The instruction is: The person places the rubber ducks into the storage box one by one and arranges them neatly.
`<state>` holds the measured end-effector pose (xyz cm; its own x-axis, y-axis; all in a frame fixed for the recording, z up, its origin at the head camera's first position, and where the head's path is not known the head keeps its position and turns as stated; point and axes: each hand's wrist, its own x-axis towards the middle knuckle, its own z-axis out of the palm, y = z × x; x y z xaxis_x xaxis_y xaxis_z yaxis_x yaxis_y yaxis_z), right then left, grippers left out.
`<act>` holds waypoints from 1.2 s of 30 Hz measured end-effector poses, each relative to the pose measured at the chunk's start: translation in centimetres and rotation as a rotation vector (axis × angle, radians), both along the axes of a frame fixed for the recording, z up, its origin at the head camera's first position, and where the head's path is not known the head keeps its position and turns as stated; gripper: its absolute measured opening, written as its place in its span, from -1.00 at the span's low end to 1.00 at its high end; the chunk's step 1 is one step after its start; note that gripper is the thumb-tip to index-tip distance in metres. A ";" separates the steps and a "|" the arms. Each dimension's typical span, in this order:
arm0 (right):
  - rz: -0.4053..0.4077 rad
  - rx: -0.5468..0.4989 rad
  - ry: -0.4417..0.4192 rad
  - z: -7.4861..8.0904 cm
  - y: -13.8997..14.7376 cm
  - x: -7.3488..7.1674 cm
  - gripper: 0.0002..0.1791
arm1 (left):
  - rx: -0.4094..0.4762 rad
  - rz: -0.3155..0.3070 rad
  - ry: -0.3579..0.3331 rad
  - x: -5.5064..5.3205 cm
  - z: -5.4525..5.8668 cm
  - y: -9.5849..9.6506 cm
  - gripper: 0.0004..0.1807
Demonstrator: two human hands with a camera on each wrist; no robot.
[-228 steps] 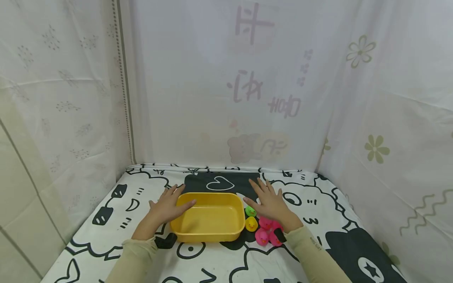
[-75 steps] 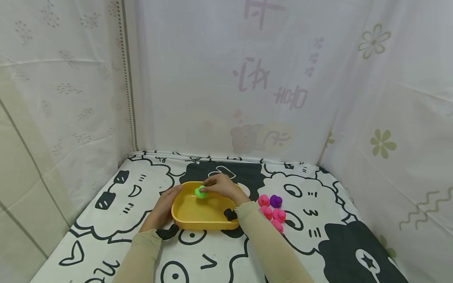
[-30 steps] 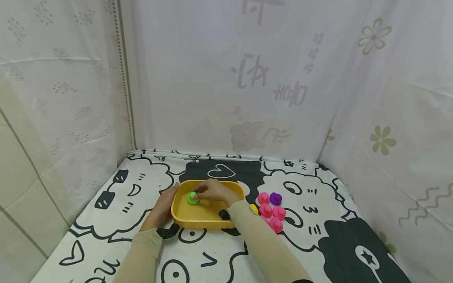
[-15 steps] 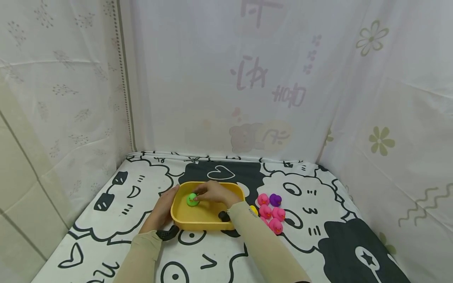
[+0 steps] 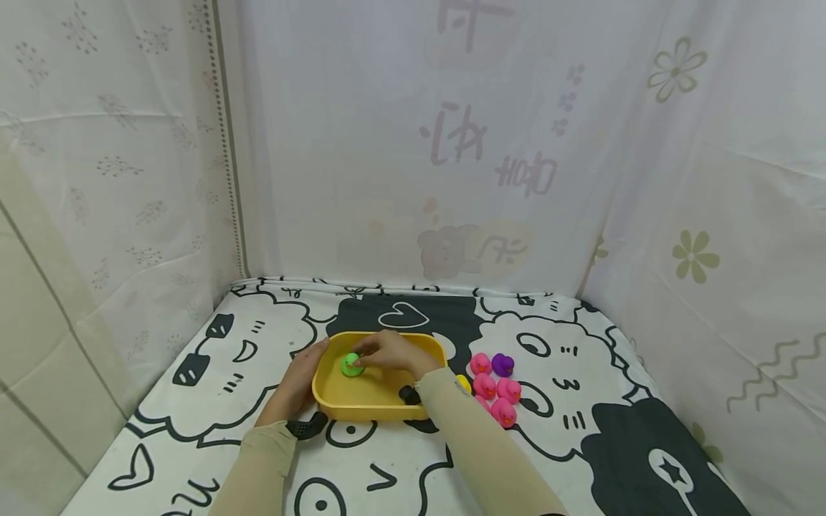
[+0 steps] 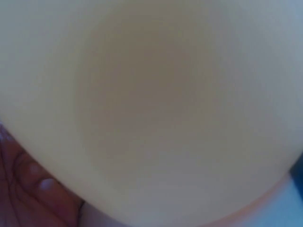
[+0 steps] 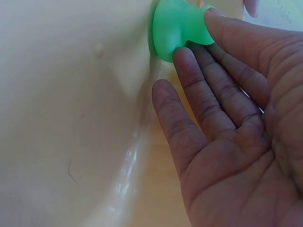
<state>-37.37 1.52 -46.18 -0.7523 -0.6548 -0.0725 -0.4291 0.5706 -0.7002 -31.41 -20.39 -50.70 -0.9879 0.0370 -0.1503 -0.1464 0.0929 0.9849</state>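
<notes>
A yellow plastic basin (image 5: 368, 412) lies on the patterned cloth. My left hand (image 5: 300, 380) holds its left side; part of that hand is hidden, and the left wrist view is mostly a blurred pale wall with fingers (image 6: 35, 187) at lower left. Over the left part of the basin floor, my right hand (image 5: 390, 352) pinches a green rubber duck (image 5: 351, 365) between thumb and fingertips. The right wrist view shows this green duck (image 7: 173, 30) upright against the basin's surface, the lowest finger apart from it.
Right of the basin sit several pink rubber ducks (image 5: 485, 386) and a purple one (image 5: 502, 365). A yellow duck (image 5: 463, 385) is partly covered by the right sleeve. White curtains (image 5: 413, 143) enclose the cloth-covered surface (image 5: 361, 466) at back and sides.
Both hands were spread beside the basin at first. Since then the left took its left side, and the right carried the green duck leftward into it. Over the last half second almost nothing moved.
</notes>
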 end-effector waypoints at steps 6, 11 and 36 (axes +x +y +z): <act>-0.003 0.003 -0.004 0.1 -0.1 0.2 -0.67 | -0.001 0.014 -0.017 -0.2 -0.3 -0.1 -0.18; 0.010 0.009 -0.008 0.3 0.1 0.0 -0.67 | -0.017 0.028 -0.031 -0.5 -0.3 0.0 -0.20; 0.051 0.041 0.078 2.9 1.1 0.8 -0.52 | -0.051 0.029 -0.025 0.1 0.0 0.2 -0.13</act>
